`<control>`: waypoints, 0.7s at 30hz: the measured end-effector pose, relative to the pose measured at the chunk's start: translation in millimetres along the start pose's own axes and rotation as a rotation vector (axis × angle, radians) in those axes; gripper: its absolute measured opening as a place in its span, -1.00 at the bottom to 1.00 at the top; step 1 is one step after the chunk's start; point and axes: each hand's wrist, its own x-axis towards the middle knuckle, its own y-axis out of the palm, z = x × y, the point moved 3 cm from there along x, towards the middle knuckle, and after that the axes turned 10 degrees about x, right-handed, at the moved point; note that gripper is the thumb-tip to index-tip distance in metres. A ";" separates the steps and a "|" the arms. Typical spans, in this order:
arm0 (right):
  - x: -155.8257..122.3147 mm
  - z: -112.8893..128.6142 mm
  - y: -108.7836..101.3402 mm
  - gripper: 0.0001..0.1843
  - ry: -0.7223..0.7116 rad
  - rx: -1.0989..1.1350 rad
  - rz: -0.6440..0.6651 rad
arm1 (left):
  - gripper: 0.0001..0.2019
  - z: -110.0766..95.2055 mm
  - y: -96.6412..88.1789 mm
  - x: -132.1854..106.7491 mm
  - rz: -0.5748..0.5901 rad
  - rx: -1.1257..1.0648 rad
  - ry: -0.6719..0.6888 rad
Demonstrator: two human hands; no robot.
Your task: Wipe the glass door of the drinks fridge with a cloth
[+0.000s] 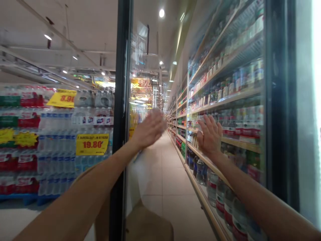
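A supermarket spreads out under a pale ceiling [75,20] with spotlights and rails. Its pale tiled floor [173,160] runs into the distance as an aisle. Long shelves [225,97] of bottles line the aisle on the right, and stacks of packed bottles [55,147] stand on the left, on at least two blue pallets [27,199].

One black-framed glass door [122,60] stands upright directly before the person, its two dark uprights on either side of the hands. The aisle and shelves show in its pane; whether through it or mirrored, I cannot tell. One beige garment [147,221] shows faintly at the bottom.

Two bare hands are raised in front of the pane. The left hand [150,129], nearer the left upright, is blurred, flat and released. The right hand [210,135] is released too, fingers spread. I cannot tell whether either touches the glass.

Four yellow signs [92,144] hang on the stacks: two rectangular, two star-edged.
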 end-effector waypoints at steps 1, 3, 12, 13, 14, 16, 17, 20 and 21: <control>0.0 0.1 -0.2 -0.57 -0.001 0.006 -0.004 | -0.50 9.9 -2.2 6.9 -0.023 0.023 -0.146; -0.2 0.4 -0.7 -0.56 -0.001 0.022 -0.010 | -0.49 8.7 -4.4 17.1 -0.063 0.043 -0.191; -1.2 1.9 -1.4 -0.52 -0.019 0.028 -0.038 | -0.51 17.1 -5.9 59.6 -0.154 0.094 -0.214; -1.2 1.7 -1.3 -0.52 -0.018 0.029 -0.042 | -0.51 23.7 -7.3 63.6 -0.196 0.111 -0.340; -1.1 1.5 -1.0 -0.52 -0.020 0.027 -0.041 | -0.51 23.3 -7.1 67.1 -0.217 0.120 -0.383; -1.2 0.5 -0.2 -0.52 -0.026 0.022 -0.042 | -0.54 3.8 -2.5 74.0 -0.195 0.106 -0.205; -1.3 -0.2 0.1 -0.53 -0.030 0.018 -0.046 | -0.56 -10.5 0.7 76.4 -0.162 0.086 -0.029; -1.8 -1.9 0.3 -0.53 -0.054 0.011 -0.052 | -0.57 -30.5 5.0 79.2 -0.076 0.035 0.363; -1.9 -2.3 0.2 -0.53 -0.050 0.014 -0.045 | -0.55 -23.6 3.8 81.1 -0.066 0.032 0.360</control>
